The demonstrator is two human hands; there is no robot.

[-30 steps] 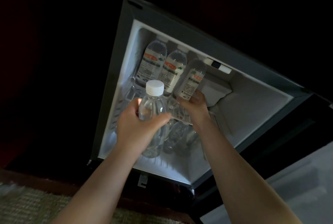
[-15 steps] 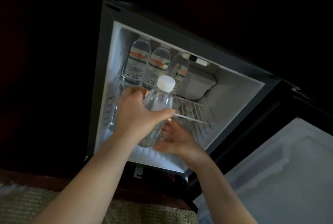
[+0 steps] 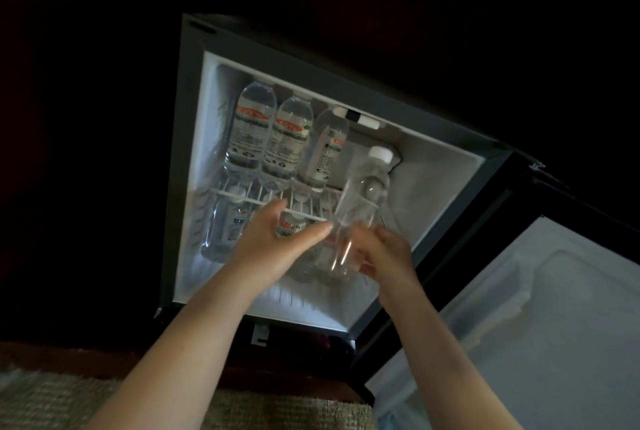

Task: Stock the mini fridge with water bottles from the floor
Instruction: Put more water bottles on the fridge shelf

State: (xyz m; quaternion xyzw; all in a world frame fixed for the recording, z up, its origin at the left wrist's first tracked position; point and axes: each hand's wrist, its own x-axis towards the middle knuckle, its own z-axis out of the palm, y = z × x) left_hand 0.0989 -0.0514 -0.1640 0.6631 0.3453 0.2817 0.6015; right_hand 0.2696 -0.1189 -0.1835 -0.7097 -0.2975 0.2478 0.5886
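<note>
The mini fridge [image 3: 188, 159] stands open and lit inside. Three labelled water bottles [image 3: 254, 128] stand on its wire shelf [image 3: 242, 199]; more bottles [image 3: 225, 229] stand below the shelf. A clear water bottle with a white cap [image 3: 363, 201] is upright in front of the fridge's right half. My right hand [image 3: 388, 253] grips its lower part. My left hand [image 3: 277, 242] is just left of that bottle with its fingers spread, its thumb tip close to the bottle; I cannot tell whether it touches.
The fridge door [image 3: 536, 319] hangs open at the lower right, its pale inner panel facing me. A woven rug [image 3: 86, 402] covers the floor at the bottom. A dark wooden base [image 3: 104, 357] runs under the fridge. The surroundings are very dark.
The capped bottle passed from my left hand to my right hand and moved right, in front of the fridge's right side. My left hand let go and opened.
</note>
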